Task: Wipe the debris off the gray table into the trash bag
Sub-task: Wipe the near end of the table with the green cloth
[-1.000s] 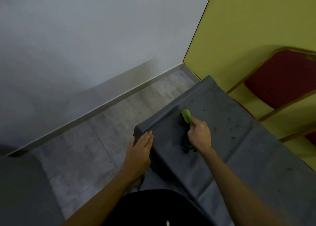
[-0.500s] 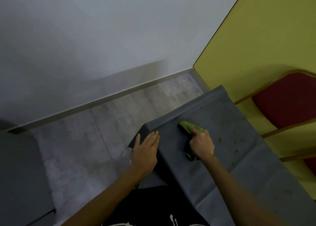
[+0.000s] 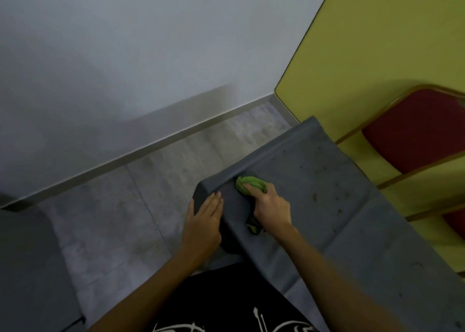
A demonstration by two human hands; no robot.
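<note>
cloth pressed at the table corner, crumbs to its right

head view: the gray table point(image 3: 327, 175) runs from the lower right up toward the room corner, with a gray covering draped over its edges. the right hand point(image 3: 271, 212) rests on the table top near the left edge and grips a bunched green cloth point(image 3: 251, 182). its fingers are curled round the cloth and the index finger lies stretched over the top of it. part of the cloth shows again under the heel of the hand. the cloth touches the table just beside the raised fold along the edge. the left hand point(image 3: 205, 221) lies flat against the near corner of the table, fingers straight and close together, thumb apart on the side that hangs down. debris point(image 3: 314, 196), small dark and brown specks, is scattered over the table top to the right of the cloth, apart from it. a red chair point(image 3: 415, 130) with a wooden frame stands behind the table against the yellow wall point(image 3: 377, 42). gray floor tiles point(image 3: 120, 218) lie to the left.
</note>
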